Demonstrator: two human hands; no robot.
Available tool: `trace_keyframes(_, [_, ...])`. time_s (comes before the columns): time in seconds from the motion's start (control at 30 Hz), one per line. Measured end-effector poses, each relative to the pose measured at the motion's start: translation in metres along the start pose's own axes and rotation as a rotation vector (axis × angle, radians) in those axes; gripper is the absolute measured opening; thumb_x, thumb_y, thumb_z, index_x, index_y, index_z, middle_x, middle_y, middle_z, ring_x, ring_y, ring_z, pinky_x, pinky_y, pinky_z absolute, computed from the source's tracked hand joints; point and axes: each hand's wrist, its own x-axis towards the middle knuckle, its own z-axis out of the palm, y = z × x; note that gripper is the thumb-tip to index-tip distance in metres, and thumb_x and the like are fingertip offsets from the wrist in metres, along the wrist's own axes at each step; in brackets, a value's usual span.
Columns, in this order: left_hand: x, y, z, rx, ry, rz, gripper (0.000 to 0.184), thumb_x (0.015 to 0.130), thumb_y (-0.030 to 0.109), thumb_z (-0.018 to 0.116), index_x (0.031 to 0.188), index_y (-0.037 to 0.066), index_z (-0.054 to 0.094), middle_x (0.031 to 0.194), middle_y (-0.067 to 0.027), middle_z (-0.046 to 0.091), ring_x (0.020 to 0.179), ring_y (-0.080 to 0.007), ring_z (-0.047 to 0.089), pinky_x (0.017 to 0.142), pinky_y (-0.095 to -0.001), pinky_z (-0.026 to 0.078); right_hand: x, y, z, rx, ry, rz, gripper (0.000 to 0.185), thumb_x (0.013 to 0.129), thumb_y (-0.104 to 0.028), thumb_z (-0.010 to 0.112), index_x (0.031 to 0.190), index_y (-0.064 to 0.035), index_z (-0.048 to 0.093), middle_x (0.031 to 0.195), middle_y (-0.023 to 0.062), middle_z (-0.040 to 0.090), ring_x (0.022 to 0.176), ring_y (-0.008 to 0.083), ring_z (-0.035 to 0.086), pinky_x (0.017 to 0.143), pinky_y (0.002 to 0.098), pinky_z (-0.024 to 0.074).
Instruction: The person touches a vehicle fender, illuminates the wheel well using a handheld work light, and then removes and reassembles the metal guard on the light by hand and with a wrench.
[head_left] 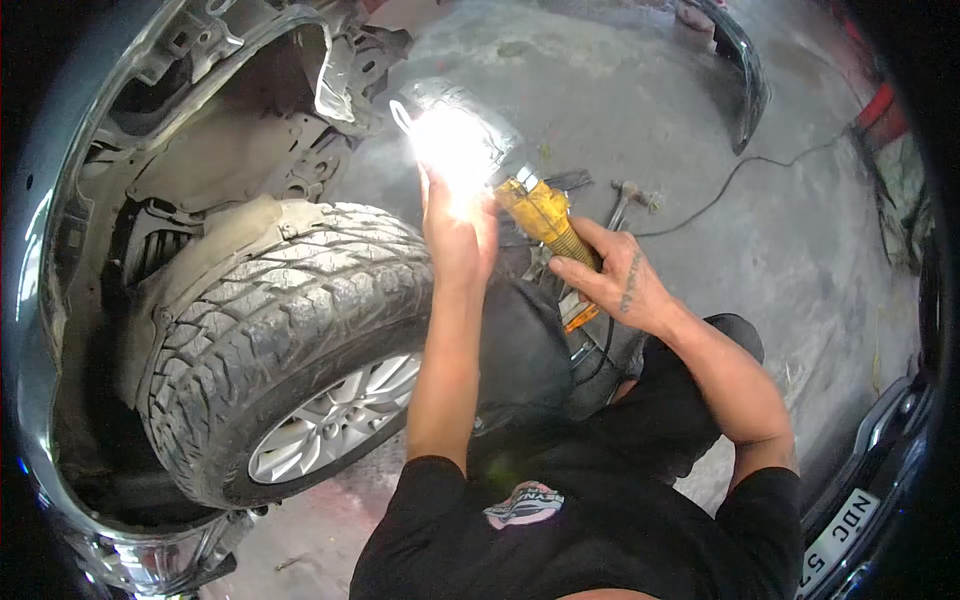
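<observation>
A yellow hand-held work light (545, 213) is lit, and its bright head points up and to the left. My right hand (625, 275) is closed around the lower part of its yellow handle, with the cord hanging below. At the glowing end is my left hand (460, 235), its fingers reaching up into the light. Glare washes out those fingers, so their grip on the lamp's head is hidden. A pale hook (401, 117) shows at the left edge of the glare.
Left of my forearm stands a treaded tyre (300, 290) with a silver wheel (340, 420), inside an exposed wheel arch (225, 165). A hammer (628, 200) and other tools lie on the floor. A cord (735, 185) crosses the concrete. A vehicle's number plate (840, 540) is at lower right.
</observation>
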Motion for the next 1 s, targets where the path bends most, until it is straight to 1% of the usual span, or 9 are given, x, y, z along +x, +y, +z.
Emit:
trace_keyframes(0.2, [-0.002, 0.007, 0.019, -0.047, -0.040, 0.022, 0.052, 0.112, 0.037, 0.042, 0.157, 0.012, 0.031, 0.139, -0.0074, 0.052, 0.121, -0.0204, 0.055, 0.099, -0.0410, 0.049, 0.002, 0.006, 0.005, -0.103, 0.057, -0.085, 0.045, 0.096, -0.032, 0.072, 0.115, 0.0062, 0.058, 0.066, 0.0152, 0.057, 0.058, 0.0182, 0.056, 0.058, 0.0370, 0.0468])
trace_keyframes(0.33, [-0.002, 0.004, -0.004, -0.010, -0.060, 0.018, 0.052, 0.112, 0.034, 0.044, 0.156, 0.011, 0.032, 0.136, -0.0071, 0.053, 0.119, -0.0189, 0.056, 0.097, -0.0379, 0.050, 0.002, 0.004, 0.008, -0.126, 0.062, -0.086, 0.044, 0.096, -0.031, 0.072, 0.114, 0.0067, 0.057, 0.064, 0.0167, 0.055, 0.058, 0.0182, 0.055, 0.058, 0.0374, 0.0468])
trace_keyframes(0.4, [-0.002, 0.005, -0.014, -0.010, -0.146, -0.032, 0.052, 0.111, 0.028, 0.049, 0.156, 0.009, 0.033, 0.133, -0.0068, 0.054, 0.116, -0.0170, 0.057, 0.092, -0.0339, 0.052, 0.002, 0.005, 0.010, -0.102, 0.034, -0.084, 0.043, 0.097, -0.031, 0.071, 0.112, 0.0068, 0.056, 0.065, 0.0142, 0.056, 0.059, 0.0163, 0.058, 0.058, 0.0366, 0.0481])
trace_keyframes(0.5, [-0.006, 0.004, -0.017, -0.056, -0.091, -0.063, 0.055, 0.105, 0.017, 0.055, 0.155, 0.007, 0.034, 0.132, -0.0068, 0.054, 0.112, -0.0158, 0.058, 0.090, -0.0314, 0.053, 0.001, 0.005, 0.012, -0.003, -0.008, 0.009, 0.040, 0.098, -0.032, 0.070, 0.107, 0.0050, 0.057, 0.067, 0.0088, 0.058, 0.060, 0.0132, 0.060, 0.057, 0.0340, 0.0490])
trace_keyframes(0.63, [-0.007, 0.010, -0.017, -0.092, -0.100, -0.121, 0.062, 0.098, 0.010, 0.058, 0.155, 0.007, 0.034, 0.134, -0.0078, 0.054, 0.115, -0.0176, 0.058, 0.090, -0.0330, 0.054, 0.004, 0.008, 0.012, 0.080, -0.038, 0.020, 0.038, 0.098, -0.032, 0.070, 0.103, 0.0031, 0.057, 0.073, 0.0041, 0.059, 0.062, 0.0106, 0.061, 0.056, 0.0317, 0.0495])
trace_keyframes(0.7, [-0.010, 0.012, -0.004, -0.023, 0.030, -0.066, 0.040, 0.099, 0.009, 0.049, 0.139, 0.003, 0.047, 0.121, -0.0095, 0.059, 0.097, -0.0176, 0.062, 0.071, -0.0289, 0.055, 0.004, 0.002, 0.011, 0.157, -0.070, 0.084, 0.037, 0.098, -0.033, 0.070, 0.101, 0.0019, 0.058, 0.074, 0.0024, 0.060, 0.062, 0.0093, 0.060, 0.056, 0.0294, 0.0482])
trace_keyframes(0.73, [-0.010, 0.012, -0.007, -0.023, 0.031, -0.066, 0.040, 0.099, 0.009, 0.049, 0.139, 0.003, 0.047, 0.121, -0.0095, 0.059, 0.097, -0.0176, 0.062, 0.071, -0.0289, 0.055, 0.005, 0.002, 0.011, 0.157, -0.070, 0.085, 0.037, 0.098, -0.033, 0.070, 0.101, 0.0019, 0.058, 0.074, 0.0024, 0.060, 0.062, 0.0093, 0.060, 0.056, 0.0294, 0.0482])
trace_keyframes(0.8, [-0.010, 0.014, -0.016, 0.069, -0.044, -0.095, 0.065, 0.098, 0.009, 0.059, 0.156, 0.007, 0.032, 0.143, -0.0107, 0.051, 0.126, -0.0227, 0.056, 0.092, -0.0357, 0.055, 0.006, 0.003, 0.014, 0.229, -0.083, 0.091, 0.038, 0.098, -0.035, 0.069, 0.102, 0.0015, 0.059, 0.075, 0.0026, 0.061, 0.061, 0.0095, 0.059, 0.056, 0.0282, 0.0475])
trace_keyframes(1.0, [-0.010, 0.014, -0.012, 0.015, 0.027, -0.148, 0.062, 0.105, 0.012, 0.054, 0.160, 0.009, 0.027, 0.149, -0.0116, 0.048, 0.130, -0.0231, 0.054, 0.093, -0.0378, 0.056, 0.007, -0.006, 0.011, 0.347, -0.128, 0.197, 0.035, 0.100, -0.035, 0.066, 0.104, 0.0000, 0.060, 0.075, 0.0030, 0.062, 0.060, 0.0114, 0.061, 0.056, 0.0279, 0.0483])
